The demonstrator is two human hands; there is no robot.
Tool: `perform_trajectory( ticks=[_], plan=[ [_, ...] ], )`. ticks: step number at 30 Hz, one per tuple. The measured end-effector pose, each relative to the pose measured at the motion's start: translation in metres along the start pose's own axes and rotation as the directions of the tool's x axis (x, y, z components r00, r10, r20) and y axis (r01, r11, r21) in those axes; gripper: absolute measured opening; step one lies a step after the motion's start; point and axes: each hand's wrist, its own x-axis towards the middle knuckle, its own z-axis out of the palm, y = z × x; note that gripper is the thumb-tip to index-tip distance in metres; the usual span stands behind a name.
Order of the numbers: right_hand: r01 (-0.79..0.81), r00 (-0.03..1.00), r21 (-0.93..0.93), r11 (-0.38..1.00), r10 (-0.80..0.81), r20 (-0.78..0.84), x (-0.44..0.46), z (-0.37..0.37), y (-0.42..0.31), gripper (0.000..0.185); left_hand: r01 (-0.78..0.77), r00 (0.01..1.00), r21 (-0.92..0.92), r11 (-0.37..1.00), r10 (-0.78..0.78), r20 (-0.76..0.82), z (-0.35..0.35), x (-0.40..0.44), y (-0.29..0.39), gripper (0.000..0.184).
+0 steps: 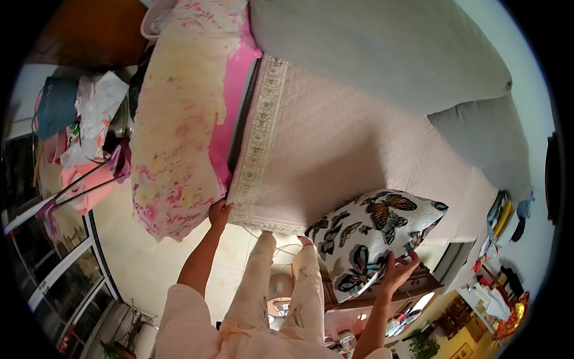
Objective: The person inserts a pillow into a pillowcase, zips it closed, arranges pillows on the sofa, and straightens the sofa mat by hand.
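My left hand (220, 214) is closed on the corner of a pink floral cover (173, 119), which lies over a long piece at the left. At the right, my right hand (399, 272) touches the lower edge of a white cushion (365, 239) with butterfly prints, its fingers bent and partly apart. The cushion rests tilted on the near edge of a pale pink quilted mat (323, 137). A patterned border (257, 131) runs along the mat's left side, beside the floral cover.
Grey cushions (382, 48) line the far side. A pink bucket (86, 185) and bags (98, 113) stand at the left. Beneath the butterfly cushion is a wooden cabinet (412, 287). Folded clothes (499, 218) lie at the right. A cable hangs near my legs.
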Motion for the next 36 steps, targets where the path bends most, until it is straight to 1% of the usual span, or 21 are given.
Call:
perform_trajectory(
  ticks=[2, 4, 6, 8, 10, 12, 13, 14, 16, 18, 20, 21, 23, 24, 25, 26, 28, 30, 33, 34, 36],
  plan=[
    [-0.066, 0.997, -0.008, 0.998, 0.066, 0.038, -0.005, 0.000, 0.023, 0.042, -0.044, 0.998, 0.080, 0.996, 0.048, -0.049, 0.016, 0.007, -0.009, 0.040],
    [-0.072, 0.987, -0.048, 0.996, 0.078, 0.142, -0.002, 0.003, 0.036, 0.028, -0.123, 0.988, 0.104, 0.987, 0.132, -0.084, 0.047, 0.018, -0.039, 0.036],
    [-0.127, 0.963, -0.031, 0.991, 0.131, 0.237, 0.001, 0.006, 0.054, 0.030, -0.112, 0.992, 0.055, 0.992, 0.108, 0.068, 0.052, 0.019, -0.047, 0.028],
    [-0.194, 0.943, 0.078, 0.978, 0.164, 0.289, 0.002, 0.006, 0.048, 0.035, 0.060, 0.960, 0.103, 0.993, -0.086, 0.266, 0.033, 0.018, -0.033, 0.030],
    [-0.220, 0.935, 0.160, 0.962, 0.161, 0.314, 0.002, 0.005, 0.056, 0.035, 0.024, 0.961, 0.319, 0.948, -0.110, 0.254, 0.031, 0.016, -0.040, 0.031],
    [-0.260, 0.929, 0.234, 0.937, 0.176, 0.327, 0.002, 0.007, 0.069, 0.034, -0.034, 0.999, 0.290, 0.956, 0.037, -0.005, 0.043, 0.006, -0.039, 0.036],
    [-0.261, 0.934, 0.285, 0.922, 0.166, 0.317, 0.001, 0.006, 0.073, 0.034, -0.007, 1.000, 0.362, 0.932, 0.006, 0.004, 0.045, 0.003, -0.033, 0.026],
    [-0.321, 0.917, 0.340, 0.884, 0.201, 0.344, 0.000, 0.000, 0.049, 0.035, 0.080, 0.996, 0.437, 0.896, -0.092, 0.007, 0.048, 0.000, -0.023, 0.022],
    [-0.307, 0.915, 0.333, 0.892, 0.180, 0.362, 0.000, -0.002, 0.040, 0.036, 0.021, 0.997, 0.300, 0.954, 0.002, -0.076, 0.041, 0.006, 0.010, 0.026],
    [-0.272, 0.928, 0.391, 0.879, 0.133, 0.348, -0.002, 0.006, 0.060, 0.031, -0.301, 0.936, 0.131, 0.944, 0.319, -0.150, 0.021, 0.023, 0.078, 0.042],
    [-0.264, 0.932, 0.431, 0.863, 0.113, 0.344, -0.005, 0.005, 0.047, 0.029, -0.344, 0.935, 0.050, 0.938, 0.347, -0.071, 0.011, 0.071, 0.137, 0.058],
    [-0.253, 0.934, 0.463, 0.849, 0.089, 0.347, -0.006, 0.006, 0.051, 0.026, -0.289, 0.949, 0.026, 0.957, 0.290, -0.122, 0.019, 0.106, 0.146, 0.061],
    [-0.398, 0.890, 0.363, 0.843, 0.259, 0.375, -0.010, 0.002, 0.051, 0.025, -0.186, 0.951, -0.023, 0.982, 0.174, -0.257, 0.068, 0.204, 0.124, 0.071],
    [-0.454, 0.865, 0.322, 0.831, 0.325, 0.383, -0.012, 0.000, 0.056, 0.022, -0.018, 0.998, -0.144, 0.989, 0.009, -0.064, 0.076, 0.257, 0.117, 0.070],
    [-0.409, 0.887, 0.339, 0.847, 0.282, 0.366, -0.014, 0.001, 0.065, 0.022, -0.104, 0.975, 0.049, 0.993, 0.111, -0.194, 0.092, 0.286, 0.107, 0.061],
    [-0.366, 0.904, 0.351, 0.862, 0.240, 0.354, -0.017, 0.002, 0.071, 0.021, 0.005, 0.986, 0.053, 0.999, 0.004, -0.167, 0.090, 0.292, 0.126, 0.054],
    [-0.319, 0.935, 0.409, 0.855, 0.213, 0.284, -0.021, 0.010, 0.073, 0.024, 0.047, 0.999, -0.050, 0.998, -0.047, -0.004, 0.110, 0.343, 0.079, 0.059],
    [-0.415, 0.903, 0.429, 0.803, 0.304, 0.304, -0.024, 0.011, 0.067, 0.022, 0.070, 0.998, -0.145, 0.987, -0.068, 0.018, 0.097, 0.332, 0.103, 0.052],
    [-0.457, 0.881, 0.400, 0.794, 0.343, 0.324, -0.024, 0.011, 0.063, 0.022, -0.071, 0.947, -0.349, 0.934, -0.047, -0.319, 0.086, 0.323, 0.109, 0.043],
    [-0.462, 0.879, 0.398, 0.793, 0.349, 0.325, -0.025, 0.011, 0.063, 0.022, -0.028, 0.963, -0.160, 0.987, -0.016, -0.269, 0.079, 0.318, 0.110, 0.044],
    [-0.484, 0.869, 0.405, 0.776, 0.373, 0.324, -0.024, 0.013, 0.067, 0.022, 0.009, 0.986, 0.231, 0.973, 0.029, -0.162, 0.072, 0.318, 0.125, 0.045]
  ],
)
